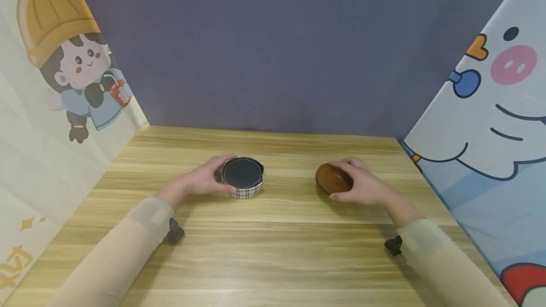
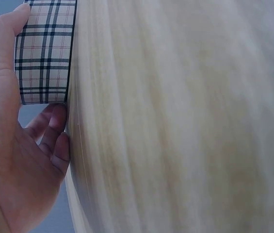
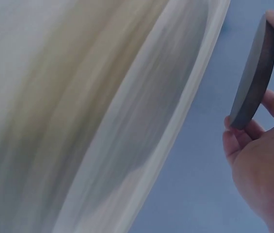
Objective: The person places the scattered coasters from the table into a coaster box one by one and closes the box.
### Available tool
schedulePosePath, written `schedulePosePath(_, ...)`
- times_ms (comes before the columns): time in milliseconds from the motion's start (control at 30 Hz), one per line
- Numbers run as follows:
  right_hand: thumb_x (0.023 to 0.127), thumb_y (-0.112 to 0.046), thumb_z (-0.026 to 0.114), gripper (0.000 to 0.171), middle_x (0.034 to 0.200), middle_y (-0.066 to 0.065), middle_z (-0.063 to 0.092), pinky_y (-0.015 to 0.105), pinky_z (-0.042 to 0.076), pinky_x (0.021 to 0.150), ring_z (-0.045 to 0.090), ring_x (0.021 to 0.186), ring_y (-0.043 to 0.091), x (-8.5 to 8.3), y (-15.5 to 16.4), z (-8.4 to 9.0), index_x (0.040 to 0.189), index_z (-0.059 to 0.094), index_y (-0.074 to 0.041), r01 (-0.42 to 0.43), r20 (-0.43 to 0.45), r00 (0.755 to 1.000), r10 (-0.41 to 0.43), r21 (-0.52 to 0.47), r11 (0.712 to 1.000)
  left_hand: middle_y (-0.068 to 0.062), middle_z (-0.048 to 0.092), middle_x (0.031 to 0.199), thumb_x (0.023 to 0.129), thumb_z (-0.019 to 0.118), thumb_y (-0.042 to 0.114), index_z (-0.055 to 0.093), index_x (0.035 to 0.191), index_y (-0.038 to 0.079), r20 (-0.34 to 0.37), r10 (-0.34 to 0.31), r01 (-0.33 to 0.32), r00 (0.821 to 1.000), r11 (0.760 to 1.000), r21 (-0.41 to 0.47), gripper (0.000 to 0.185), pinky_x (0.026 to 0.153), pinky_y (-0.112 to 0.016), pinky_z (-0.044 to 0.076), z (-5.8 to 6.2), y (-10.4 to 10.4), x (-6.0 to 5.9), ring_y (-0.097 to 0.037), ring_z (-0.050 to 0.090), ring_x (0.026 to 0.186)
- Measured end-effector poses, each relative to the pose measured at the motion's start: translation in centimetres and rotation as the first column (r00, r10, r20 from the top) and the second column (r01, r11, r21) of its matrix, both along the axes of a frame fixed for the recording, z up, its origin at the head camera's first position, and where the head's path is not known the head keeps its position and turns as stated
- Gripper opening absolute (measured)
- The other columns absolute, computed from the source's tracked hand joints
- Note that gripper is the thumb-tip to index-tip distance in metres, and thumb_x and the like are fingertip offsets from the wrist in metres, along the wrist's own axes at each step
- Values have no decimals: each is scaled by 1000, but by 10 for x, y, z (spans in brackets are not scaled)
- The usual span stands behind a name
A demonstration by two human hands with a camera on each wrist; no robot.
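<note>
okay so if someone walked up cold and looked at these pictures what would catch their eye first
Probably the two hands on the wooden table: the left hand grips a round plaid-sided tin with a dark top near the middle, and the right hand holds a brown wooden disc further right. Bright cartoon panels flank the table on both sides.

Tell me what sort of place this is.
Probably a small staged tabletop booth, not a lived-in room: a wooden table boxed in by a plain grey-blue backdrop and cartoon-printed side panels.
</note>
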State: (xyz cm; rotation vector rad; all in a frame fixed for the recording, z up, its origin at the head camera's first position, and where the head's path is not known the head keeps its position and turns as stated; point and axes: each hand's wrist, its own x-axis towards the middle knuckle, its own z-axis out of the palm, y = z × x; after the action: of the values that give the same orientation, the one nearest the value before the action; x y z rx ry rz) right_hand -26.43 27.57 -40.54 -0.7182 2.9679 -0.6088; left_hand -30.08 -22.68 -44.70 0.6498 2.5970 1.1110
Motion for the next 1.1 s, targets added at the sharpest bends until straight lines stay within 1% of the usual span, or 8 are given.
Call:
schedulePosePath(233, 83, -56, 92, 96, 155, 10, 49, 65, 48, 111, 45, 143, 38, -7, -26, -2, 164, 51, -27, -33, -16, 999, 33, -7, 999, -21, 44, 159, 85, 95, 44, 29, 174, 27, 3, -1, 1, 1000, 1000, 2, 112, 125, -72, 37, 0, 1, 1, -46, 52, 146)
schedulePosePath(433, 82, -56, 92, 95, 155, 9, 51, 61, 48, 113, 46, 143, 34, -10, -50, 0, 164, 52, -28, -60, -18, 998, 60, -19, 998, -22, 43, 160, 86, 95, 42, 29, 174, 26, 1, -4, 4, 1000, 1000, 9, 112, 126, -72, 37, 1, 1, 2, -46, 52, 147)
schedulePosePath(533, 82, -55, 92, 95, 155, 10, 50, 60, 48, 113, 46, 143, 34, -12, -62, 0, 163, 53, -27, -77, -25, 997, 76, -22, 997, -22, 42, 162, 86, 95, 41, 29, 174, 25, -6, -6, 6, 1000, 1000, 9, 112, 126, -72, 37, 1, 0, 2, -48, 51, 148)
schedulePosePath(733, 81, -57, 91, 95, 157, 12, 51, 61, 46, 116, 46, 145, 35, -18, -86, 5, 163, 54, -28, -105, -29, 994, 104, -25, 994, -22, 41, 162, 85, 96, 40, 29, 174, 25, -5, -7, 7, 1000, 1000, 9, 112, 126, -72, 36, 3, 0, 2, -48, 50, 149)
schedulePosePath(933, 80, -59, 91, 95, 156, 8, 51, 57, 46, 119, 46, 145, 31, -26, -108, 8, 163, 54, -31, -117, -26, 993, 116, -39, 992, -21, 42, 162, 86, 95, 41, 29, 174, 25, -11, -12, 12, 1000, 1000, 11, 112, 126, -72, 36, 1, -1, 0, -47, 51, 148)
schedulePosePath(1100, 80, -62, 90, 95, 159, 8, 48, 58, 46, 119, 44, 147, 31, -30, -128, 12, 163, 53, -33, -129, -7, 992, 129, -47, 991, -22, 41, 163, 86, 95, 42, 28, 174, 25, -14, -13, 13, 1000, 1000, 10, 112, 126, -72, 36, -1, -1, -1, -47, 50, 149)
